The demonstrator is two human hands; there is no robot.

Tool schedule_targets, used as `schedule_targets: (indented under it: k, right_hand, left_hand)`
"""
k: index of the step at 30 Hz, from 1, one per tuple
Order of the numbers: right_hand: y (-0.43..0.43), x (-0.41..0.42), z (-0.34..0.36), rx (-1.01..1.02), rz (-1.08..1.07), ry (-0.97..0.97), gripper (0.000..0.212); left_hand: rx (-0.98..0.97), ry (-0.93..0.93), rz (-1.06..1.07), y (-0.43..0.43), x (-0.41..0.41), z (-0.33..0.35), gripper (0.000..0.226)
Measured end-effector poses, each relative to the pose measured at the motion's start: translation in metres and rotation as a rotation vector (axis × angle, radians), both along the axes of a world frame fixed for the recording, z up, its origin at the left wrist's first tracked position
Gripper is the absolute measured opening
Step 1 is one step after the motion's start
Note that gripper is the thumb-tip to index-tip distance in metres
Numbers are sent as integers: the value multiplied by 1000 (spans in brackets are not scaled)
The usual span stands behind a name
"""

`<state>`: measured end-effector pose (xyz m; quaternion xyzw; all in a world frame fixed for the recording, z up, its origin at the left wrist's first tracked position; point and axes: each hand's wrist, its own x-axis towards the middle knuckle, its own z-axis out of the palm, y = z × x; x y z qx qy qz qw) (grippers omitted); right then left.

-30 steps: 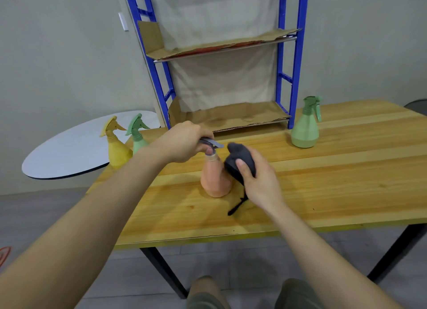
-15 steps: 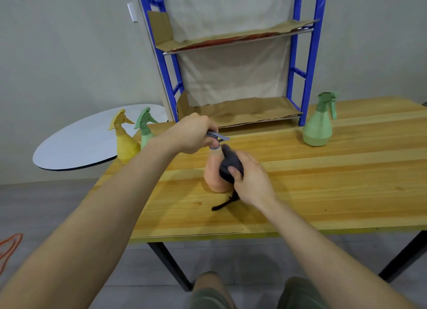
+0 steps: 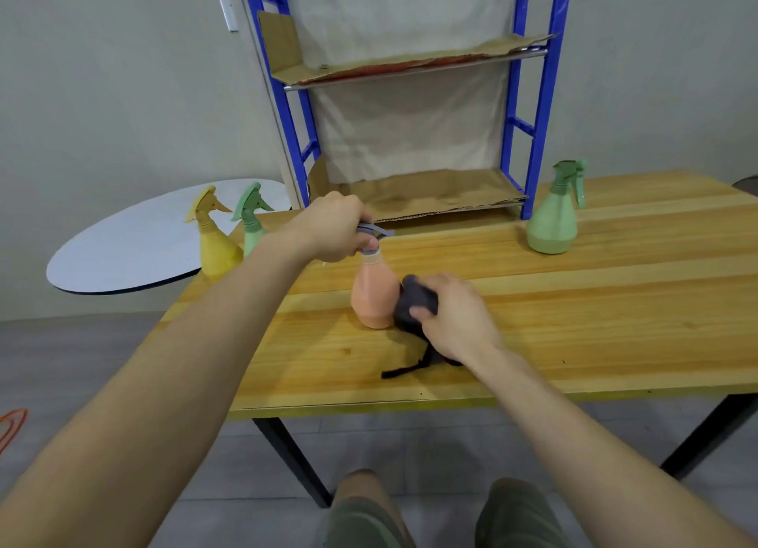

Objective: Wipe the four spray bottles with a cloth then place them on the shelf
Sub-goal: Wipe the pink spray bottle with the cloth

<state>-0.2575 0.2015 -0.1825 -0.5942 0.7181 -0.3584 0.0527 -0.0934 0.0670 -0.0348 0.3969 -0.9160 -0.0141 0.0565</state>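
An orange spray bottle (image 3: 373, 295) with a grey spray head stands upright near the middle of the wooden table (image 3: 574, 322). My left hand (image 3: 332, 231) grips its spray head from above. My right hand (image 3: 455, 313) holds a dark cloth (image 3: 414, 303) bunched against the bottle's lower right side; a strip of the cloth trails onto the table. A yellow spray bottle (image 3: 215, 244) and a small green spray bottle (image 3: 251, 225) stand at the table's far left corner. A larger green spray bottle (image 3: 553, 215) stands at the far right, beside the blue shelf rack (image 3: 537, 108).
The rack's two levels are lined with cardboard (image 3: 426, 196) and hold no bottles. A round white tabletop (image 3: 135, 240) sits off the table's left end. My knees show below the near table edge.
My right hand has slid the cloth down the orange bottle from near its neck to its lower body. My left hand has kept its hold on the spray head.
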Motion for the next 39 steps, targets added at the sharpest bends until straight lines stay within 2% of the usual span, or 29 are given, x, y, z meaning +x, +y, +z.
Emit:
schedule_targets:
  k: [2, 3, 6, 8, 12, 14, 16, 18, 20, 23, 25, 28, 31, 34, 36, 39]
  right_hand:
    - [0, 18, 8, -182, -25, -118, 51]
    - [1, 27, 4, -202, 2, -119, 53]
    - [7, 30, -18, 10, 27, 11, 56]
    - [2, 23, -8, 57, -20, -25, 53]
    - [-19, 38, 24, -285, -40, -274, 50]
    - [-22, 41, 13, -184, 36, -222, 55]
    - [-16, 33, -6, 55, 47, -76, 54]
    - [-12, 22, -7, 205, 69, -1, 50]
    - [-18, 18, 7, 225, 49, 14, 41]
    - [-16, 21, 12, 148, 0, 101, 33]
    - [-4, 18, -1, 176, 39, 188, 40]
    - [5, 7, -18, 202, 86, 221, 48]
    - [7, -8, -20, 187, 108, 166, 51]
    - [13, -36, -27, 157, 29, 190, 51]
    - [17, -55, -28, 169, -2, 173, 54]
    - [19, -66, -31, 181, 15, 93, 60]
  left_hand:
    - [27, 52, 26, 3, -6, -5, 20]
    - [33, 65, 48, 3, -8, -8, 22]
    - [23, 59, 138, -2, -5, -8, 27]
    - [45, 76, 171, -4, -2, -9, 28]
    - [31, 94, 176, -5, -4, -12, 31]
    - [14, 87, 194, -8, -3, -14, 33]
    - [14, 94, 236, -14, 2, -14, 32]
    - [31, 109, 255, -19, 6, -17, 32]
    - [27, 105, 257, -21, 8, -18, 31]
    - [12, 45, 244, -19, 7, -16, 29]
    - [-5, -35, 221, -15, 5, -10, 31]
    - [-99, -219, 133, -5, -6, 1, 53]
    - [-358, -604, 12, 13, -28, 2, 67]
    - [-690, -955, -103, 33, -48, -19, 54]
    - [-770, -1135, -146, 38, -53, -43, 40]
    - [-810, -1244, -125, 35, -47, -69, 20]
